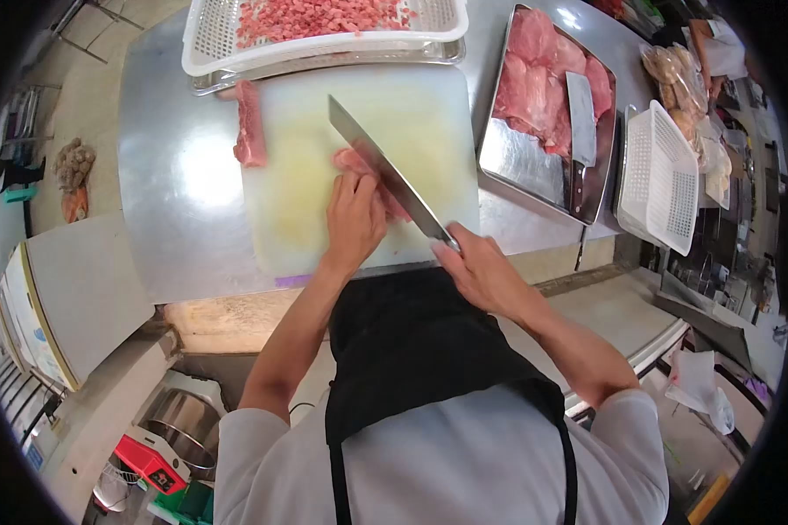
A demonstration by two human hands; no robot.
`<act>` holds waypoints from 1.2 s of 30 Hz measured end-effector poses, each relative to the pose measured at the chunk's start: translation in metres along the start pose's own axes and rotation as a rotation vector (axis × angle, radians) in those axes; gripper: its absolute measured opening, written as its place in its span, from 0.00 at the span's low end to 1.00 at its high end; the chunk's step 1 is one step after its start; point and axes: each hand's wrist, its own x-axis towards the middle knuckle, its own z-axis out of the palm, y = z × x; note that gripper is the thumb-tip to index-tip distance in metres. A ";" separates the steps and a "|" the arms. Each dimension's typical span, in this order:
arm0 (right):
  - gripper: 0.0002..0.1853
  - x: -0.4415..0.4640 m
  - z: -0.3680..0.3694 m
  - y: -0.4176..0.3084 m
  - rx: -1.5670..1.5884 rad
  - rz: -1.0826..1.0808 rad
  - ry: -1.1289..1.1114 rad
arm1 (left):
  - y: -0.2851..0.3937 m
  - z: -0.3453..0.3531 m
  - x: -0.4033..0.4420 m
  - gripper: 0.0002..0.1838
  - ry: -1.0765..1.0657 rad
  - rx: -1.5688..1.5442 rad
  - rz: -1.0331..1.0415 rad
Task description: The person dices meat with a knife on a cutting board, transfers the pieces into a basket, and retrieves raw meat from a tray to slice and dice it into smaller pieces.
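Note:
On the pale cutting board (298,236) lies a piece of pink meat (350,160), partly hidden under my left hand (356,213), whose bent fingers press on it. My right hand (480,264) is wrapped round the handle of a long knife (390,173). The blade slants up and to the left across the board, over the meat and just right of my left fingers. A separate strip of meat (249,125) lies at the board's upper left edge.
A white perforated basket (324,51) of diced meat stands behind the board. To the right, a metal tray (521,166) bears large meat pieces (543,83) and a cleaver (581,118). Beyond it sits another white basket (659,179). The steel table (171,192) extends left.

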 end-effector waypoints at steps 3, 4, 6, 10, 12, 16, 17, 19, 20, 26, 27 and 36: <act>0.15 0.021 0.029 0.012 -0.027 -0.094 0.115 | 0.000 0.000 -0.005 0.12 0.006 -0.032 -0.013; 0.15 0.018 0.033 0.008 -0.057 -0.100 0.127 | 0.000 -0.001 -0.007 0.12 -0.001 -0.044 -0.017; 0.14 0.015 0.033 0.000 -0.120 -0.131 0.152 | -0.002 0.001 -0.006 0.15 0.003 -0.065 -0.027; 0.15 -0.011 0.013 -0.006 -0.089 -0.037 0.045 | -0.008 0.001 -0.005 0.14 -0.010 -0.053 0.017; 0.16 -0.009 0.016 0.005 -0.062 -0.030 0.029 | -0.009 0.002 -0.004 0.13 0.010 -0.090 0.038; 0.17 0.054 0.056 0.027 -0.078 -0.223 0.250 | -0.004 0.001 -0.001 0.10 0.035 -0.105 0.028; 0.17 0.056 0.056 0.027 -0.105 -0.217 0.264 | -0.009 0.002 -0.004 0.09 0.032 -0.105 0.036; 0.17 0.045 0.049 0.019 -0.099 -0.173 0.261 | -0.012 0.007 -0.010 0.09 0.037 -0.118 0.051; 0.17 0.036 0.041 0.012 -0.066 -0.146 0.234 | -0.014 0.009 -0.013 0.09 0.052 -0.120 0.052; 0.17 -0.029 0.018 -0.010 -0.094 0.009 0.065 | -0.008 0.004 -0.009 0.09 0.063 -0.081 0.087; 0.17 -0.029 0.017 -0.009 -0.088 0.046 0.044 | -0.010 0.004 -0.009 0.09 0.046 -0.076 0.088; 0.19 0.058 0.041 -0.001 -0.114 -0.182 0.162 | -0.013 -0.001 -0.008 0.05 0.008 -0.155 0.033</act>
